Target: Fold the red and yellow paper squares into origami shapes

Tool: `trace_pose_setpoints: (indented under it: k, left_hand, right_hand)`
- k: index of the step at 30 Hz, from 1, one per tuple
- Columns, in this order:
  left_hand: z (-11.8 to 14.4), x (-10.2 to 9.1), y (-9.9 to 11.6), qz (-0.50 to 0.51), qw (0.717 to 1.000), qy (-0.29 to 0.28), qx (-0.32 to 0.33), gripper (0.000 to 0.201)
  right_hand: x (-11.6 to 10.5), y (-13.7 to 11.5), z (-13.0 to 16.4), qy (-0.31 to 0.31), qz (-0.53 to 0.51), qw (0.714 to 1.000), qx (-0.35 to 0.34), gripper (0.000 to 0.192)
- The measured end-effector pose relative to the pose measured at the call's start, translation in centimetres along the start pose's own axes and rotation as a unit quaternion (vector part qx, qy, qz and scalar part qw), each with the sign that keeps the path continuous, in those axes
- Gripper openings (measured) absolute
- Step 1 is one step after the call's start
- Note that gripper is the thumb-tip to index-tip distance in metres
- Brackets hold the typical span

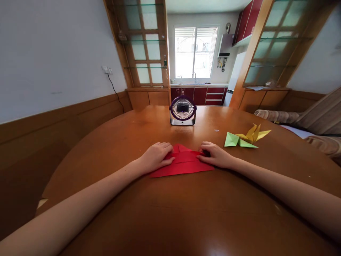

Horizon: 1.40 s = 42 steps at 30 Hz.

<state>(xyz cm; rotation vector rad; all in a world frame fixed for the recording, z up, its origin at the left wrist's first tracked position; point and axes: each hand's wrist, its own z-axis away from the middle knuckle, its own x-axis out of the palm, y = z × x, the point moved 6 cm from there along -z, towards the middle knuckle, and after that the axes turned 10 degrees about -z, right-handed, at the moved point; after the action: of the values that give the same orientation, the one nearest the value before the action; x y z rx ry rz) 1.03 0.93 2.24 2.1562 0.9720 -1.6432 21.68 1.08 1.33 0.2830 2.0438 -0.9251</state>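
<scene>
A folded sheet of red paper (183, 164) lies flat on the round wooden table (170, 213) in front of me. My left hand (156, 156) rests on its left part, fingers bent and pressing down on the paper. My right hand (214, 154) presses on its right edge, fingertips on a fold. Both hands touch the paper; neither lifts it.
A small purple desk fan (183, 111) stands beyond the paper. Two folded paper figures, one green (236, 140) and one yellow (254, 133), lie to the right. A sofa (314, 121) sits at the right; a wood-panelled wall runs along the left.
</scene>
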Motion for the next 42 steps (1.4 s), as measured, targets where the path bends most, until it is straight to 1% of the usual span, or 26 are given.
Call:
trace_pose_setpoints:
  k: [3, 7, 9, 11, 13, 14, 16, 19, 21, 25, 28, 29, 31, 32, 34, 36, 38, 42]
  left_hand:
    - [0.1, 0.2, -0.5, -0.01, 1.0, 0.018, -0.012, 0.017]
    - [0.1, 0.1, -1.0, -0.081, 0.996, 0.043, -0.02, 0.023]
    - [0.1, -0.2, -0.4, -0.101, 0.993, 0.059, -0.009, 0.027]
    - [0.0, -0.6, 0.9, -0.086, 0.994, 0.07, 0.019, 0.029]
    - [0.1, -0.7, 2.5, -0.037, 0.996, 0.053, 0.06, 0.031]
    - [0.1, -0.6, 3.3, -0.003, 0.996, 0.035, 0.084, 0.033]
    - [0.2, -0.4, 4.4, 0.062, 0.992, -0.017, 0.11, 0.043]
    - [0.4, 0.2, 4.8, 0.128, 0.981, -0.092, 0.112, 0.058]
    - [0.4, 0.4, 4.7, 0.146, 0.976, -0.117, 0.107, 0.063]
    - [0.2, 0.6, 4.7, 0.157, 0.971, -0.13, 0.126, 0.066]
    - [0.1, 0.7, 4.8, 0.16, 0.97, -0.132, 0.129, 0.067]
    - [0.0, 0.7, 4.8, 0.161, 0.97, -0.135, 0.125, 0.067]
    - [0.0, 0.7, 4.8, 0.16, 0.969, -0.148, 0.118, 0.067]
    - [0.0, 0.8, 4.8, 0.158, 0.968, -0.156, 0.117, 0.067]
    - [0.0, 0.9, 4.8, 0.153, 0.967, -0.167, 0.114, 0.067]
    - [0.0, 0.9, 4.8, 0.15, 0.967, -0.17, 0.112, 0.066]
    - [0.0, 0.9, 4.7, 0.151, 0.968, -0.17, 0.109, 0.066]
    - [-0.1, 0.9, 4.8, 0.155, 0.968, -0.166, 0.111, 0.066]
  right_hand:
    - [0.1, -0.2, 0.0, -0.005, 0.028, 1.0, -0.001, 0.02]
    - [0.1, -0.2, 0.0, -0.001, 0.06, 0.998, 0.002, 0.019]
    - [0.1, -0.2, 0.0, 0.003, 0.07, 0.998, -0.001, 0.018]
    - [0.1, -0.2, 0.0, 0.005, 0.075, 0.997, -0.001, 0.018]
    - [0.2, -0.1, 0.0, 0.004, 0.078, 0.997, -0.001, 0.019]
    - [0.2, -0.1, 0.0, 0.003, 0.078, 0.997, 0.0, 0.02]
    - [0.2, 0.0, -0.1, 0.002, 0.075, 0.997, 0.0, 0.02]
    - [0.2, 0.1, -0.1, 0.004, 0.071, 0.997, 0.005, 0.022]
    - [0.2, 0.1, -0.1, 0.009, 0.08, 0.997, 0.007, 0.023]
    - [0.1, 0.0, 0.1, 0.027, 0.125, 0.992, 0.013, 0.02]
    - [-0.2, -0.3, 0.4, 0.063, 0.145, 0.987, 0.003, 0.009]
    - [-0.3, -0.6, 0.4, 0.079, 0.15, 0.986, -0.008, 0.009]
    - [-0.5, -1.4, 0.6, 0.1, 0.165, 0.98, -0.04, 0.02]
    - [-0.4, -1.9, 0.7, 0.099, 0.174, 0.978, -0.06, 0.025]
    - [0.1, -2.8, 0.8, 0.079, 0.178, 0.976, -0.092, 0.032]
    - [0.7, -3.3, 1.0, 0.054, 0.171, 0.978, -0.102, 0.035]
    - [1.2, -3.2, 1.2, 0.035, 0.159, 0.983, -0.081, 0.037]
    - [1.9, -2.1, 1.6, -0.002, 0.122, 0.992, -0.024, 0.041]
